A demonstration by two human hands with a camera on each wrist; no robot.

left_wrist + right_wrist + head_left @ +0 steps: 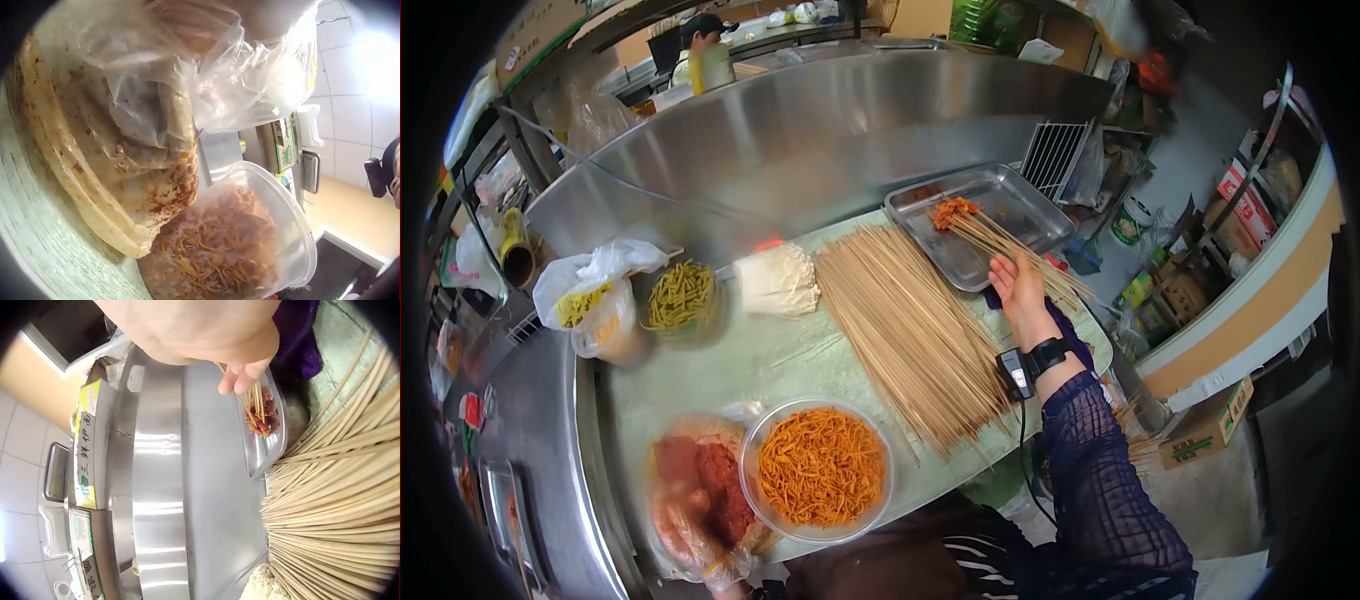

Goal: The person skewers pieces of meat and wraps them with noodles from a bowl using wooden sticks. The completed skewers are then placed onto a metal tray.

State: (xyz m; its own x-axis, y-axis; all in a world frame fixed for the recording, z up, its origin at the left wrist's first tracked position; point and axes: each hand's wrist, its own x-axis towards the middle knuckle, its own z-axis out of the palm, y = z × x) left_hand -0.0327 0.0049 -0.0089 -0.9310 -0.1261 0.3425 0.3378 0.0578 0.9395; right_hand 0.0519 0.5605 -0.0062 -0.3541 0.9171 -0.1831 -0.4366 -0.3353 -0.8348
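Two hands (1018,292) (690,520), one shred-filled tub (290,212)

Skewers (910,335) between mushroom bundle (775,282) at left and tray (1025,205) at right, bowl (750,475) before the bundle

Left hand (690,533) low, right hand (1022,294) outstretched
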